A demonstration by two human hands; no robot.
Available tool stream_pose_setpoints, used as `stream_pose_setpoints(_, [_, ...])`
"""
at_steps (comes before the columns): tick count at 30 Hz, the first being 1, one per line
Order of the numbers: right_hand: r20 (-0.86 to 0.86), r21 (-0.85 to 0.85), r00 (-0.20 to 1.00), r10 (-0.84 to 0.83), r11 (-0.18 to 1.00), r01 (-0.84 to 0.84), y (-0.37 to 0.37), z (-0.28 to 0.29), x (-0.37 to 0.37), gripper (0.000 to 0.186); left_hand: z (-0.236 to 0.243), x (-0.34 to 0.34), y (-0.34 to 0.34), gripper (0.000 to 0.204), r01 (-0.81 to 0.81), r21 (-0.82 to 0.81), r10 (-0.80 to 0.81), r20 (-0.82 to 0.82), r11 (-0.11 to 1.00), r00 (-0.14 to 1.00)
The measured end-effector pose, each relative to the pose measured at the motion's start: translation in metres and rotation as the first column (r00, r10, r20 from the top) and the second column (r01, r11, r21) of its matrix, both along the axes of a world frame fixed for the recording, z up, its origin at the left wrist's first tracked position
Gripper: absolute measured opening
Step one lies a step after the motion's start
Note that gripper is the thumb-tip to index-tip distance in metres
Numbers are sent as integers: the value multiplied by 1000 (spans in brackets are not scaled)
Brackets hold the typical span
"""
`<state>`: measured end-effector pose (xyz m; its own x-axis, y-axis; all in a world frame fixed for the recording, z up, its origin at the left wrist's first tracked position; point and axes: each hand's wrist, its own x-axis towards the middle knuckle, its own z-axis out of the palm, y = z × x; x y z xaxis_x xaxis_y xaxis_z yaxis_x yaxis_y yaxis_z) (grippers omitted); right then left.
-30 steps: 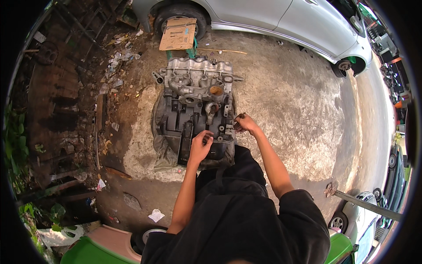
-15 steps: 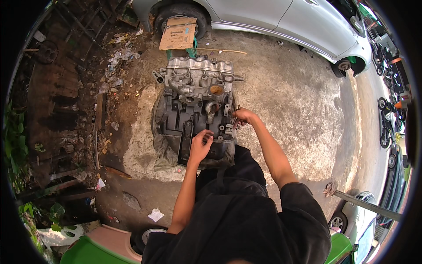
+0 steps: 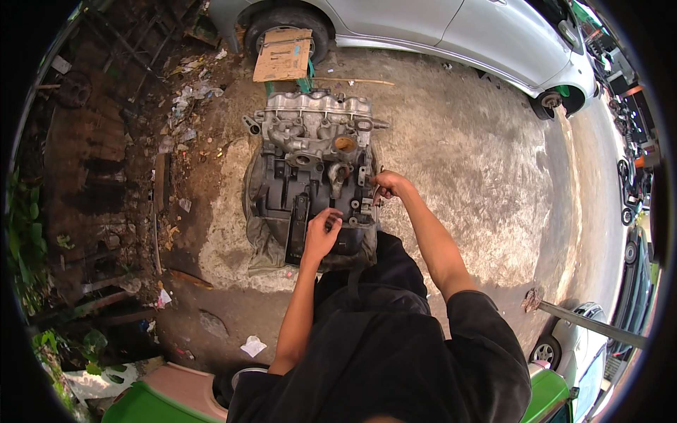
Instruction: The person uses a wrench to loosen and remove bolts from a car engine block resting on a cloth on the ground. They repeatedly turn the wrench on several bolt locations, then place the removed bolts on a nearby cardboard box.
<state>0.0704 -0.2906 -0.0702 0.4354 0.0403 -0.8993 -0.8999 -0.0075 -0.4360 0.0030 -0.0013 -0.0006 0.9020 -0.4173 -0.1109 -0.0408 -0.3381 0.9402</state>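
Note:
A car engine (image 3: 278, 194) stands in front of me, with a dark grey block below and a bare-metal head (image 3: 321, 106) at its far end. My right hand (image 3: 390, 185) is at the block's right side, fingers closed around a slim metal tool whose exact kind I cannot make out; one dark end sticks up above the fingers. Over the block's near part lies my left hand (image 3: 323, 231), fingers loosely curled with a gap to the thumb, holding nothing visible. Just left of it runs a long black bracket (image 3: 297, 225). A round rusty opening (image 3: 345, 144) faces up beyond both hands.
Beyond the engine, a cardboard sheet (image 3: 283, 55) rests on a green stand near a silver car (image 3: 402, 25). A thin stick (image 3: 356, 81) lies on the concrete. Litter (image 3: 187, 102) and scrap wood line the left. Cloth (image 3: 266, 250) lies under the engine.
The right hand has turned slightly at the block's right side, its tool less in sight now. The left hand keeps its place. The whole view has shifted a little.

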Motion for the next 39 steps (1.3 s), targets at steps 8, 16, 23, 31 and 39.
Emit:
stream_pose_setpoints(8, [389, -255, 896, -213, 910, 327, 41, -8, -72, 29, -3, 1, -1, 16, 10, -1, -10, 12, 1000, 1000])
stream_pose_setpoints(16, [770, -575, 542, 336, 733, 363, 103, -33, -173, 15, -1, -1, 1, 18, 28, 11, -28, -24, 1000, 999])
stream_pose_setpoints(23, [799, -418, 601, 34, 750, 513, 73, -33, -170, 13, -5, 0, 0, 17, 50, 27, -50, 4, 998, 999])
stream_pose_setpoints(31, [402, 39, 866, -297, 951, 308, 19, 1, -95, 15, -6, -3, 2, 15, 46, 43, -44, -55, 998, 998])
stream_pose_setpoints(39, [192, 48, 953, -235, 972, 230, -3, 28, -47, 15, -5, -2, 2, 18, 54, 28, -53, -46, 998, 998])
